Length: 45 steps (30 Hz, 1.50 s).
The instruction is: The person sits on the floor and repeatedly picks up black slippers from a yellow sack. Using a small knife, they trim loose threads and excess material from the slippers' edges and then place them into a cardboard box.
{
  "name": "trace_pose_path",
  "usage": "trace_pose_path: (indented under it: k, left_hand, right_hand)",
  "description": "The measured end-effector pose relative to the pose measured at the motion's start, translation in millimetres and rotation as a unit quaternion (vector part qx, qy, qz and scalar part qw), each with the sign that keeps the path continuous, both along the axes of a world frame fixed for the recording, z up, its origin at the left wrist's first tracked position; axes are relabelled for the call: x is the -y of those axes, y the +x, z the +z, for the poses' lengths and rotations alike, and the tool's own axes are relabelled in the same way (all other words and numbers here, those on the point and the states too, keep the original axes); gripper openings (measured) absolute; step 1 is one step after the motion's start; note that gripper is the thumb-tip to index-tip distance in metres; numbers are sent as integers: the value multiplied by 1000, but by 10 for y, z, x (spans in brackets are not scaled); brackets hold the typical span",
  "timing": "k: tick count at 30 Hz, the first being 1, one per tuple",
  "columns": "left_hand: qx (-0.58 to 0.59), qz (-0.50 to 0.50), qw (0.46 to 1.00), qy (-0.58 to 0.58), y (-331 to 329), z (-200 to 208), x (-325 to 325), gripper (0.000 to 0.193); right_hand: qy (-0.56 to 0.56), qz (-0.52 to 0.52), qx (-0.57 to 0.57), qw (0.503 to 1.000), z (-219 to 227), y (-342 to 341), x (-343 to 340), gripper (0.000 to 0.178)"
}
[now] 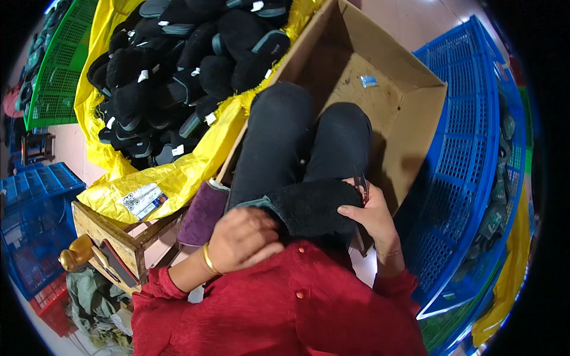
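Note:
Across my lap lies a black fuzzy slipper point(317, 207), its grey-green lined opening toward the left. My right hand point(375, 216) grips the toe end, thumb on top. Small dark thread snips point(361, 185) stick up from the fingers of that same hand. By the slipper's opening is my left hand point(246, 237), its fingers bent and blurred by motion; whether they pinch anything cannot be made out. A gold bangle point(209, 258) circles the left wrist.
A yellow woven sack point(202, 172) full of black slippers point(178, 71) stands ahead left. Beyond my knees is a cardboard box point(386, 65) holding a small blue-white packet point(368, 80). Blue plastic crates point(457, 148) line the right. At left are a wooden stool point(139, 243) and a mallet point(76, 254).

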State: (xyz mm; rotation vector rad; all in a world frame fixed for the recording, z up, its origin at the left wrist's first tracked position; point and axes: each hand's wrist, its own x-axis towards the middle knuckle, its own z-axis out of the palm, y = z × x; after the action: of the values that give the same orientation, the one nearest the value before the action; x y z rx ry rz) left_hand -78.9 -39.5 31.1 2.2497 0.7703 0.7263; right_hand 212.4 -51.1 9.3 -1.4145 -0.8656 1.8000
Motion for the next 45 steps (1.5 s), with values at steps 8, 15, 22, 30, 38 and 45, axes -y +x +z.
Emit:
trace_pose_path:
  k: [8,15,22,30,38,45]
  left_hand:
    - [-1,-46,977,-208,530,142,-587,38]
    - [88,-105,927,-350,782,-10,-537,33]
    - [44,-135,960,-242,848,25,-559,9]
    - [132,68,839,-523,829,-69,-590,13]
    - [12,-170,964,-203,835,37,-675,18]
    - [-36,-122,987,-104,910,52,-607,14]
  right_hand:
    - [91,46,32,994,120,81,165,43]
    - [139,41,74,987,135,59,268,38]
    - [127,69,114,983,149,46,314,38]
    - [135,17,77,988,24,64,372,39]
    - [142,40,90,985,67,84,334,37]
    - [131,25,90,987,29,70,375,37]
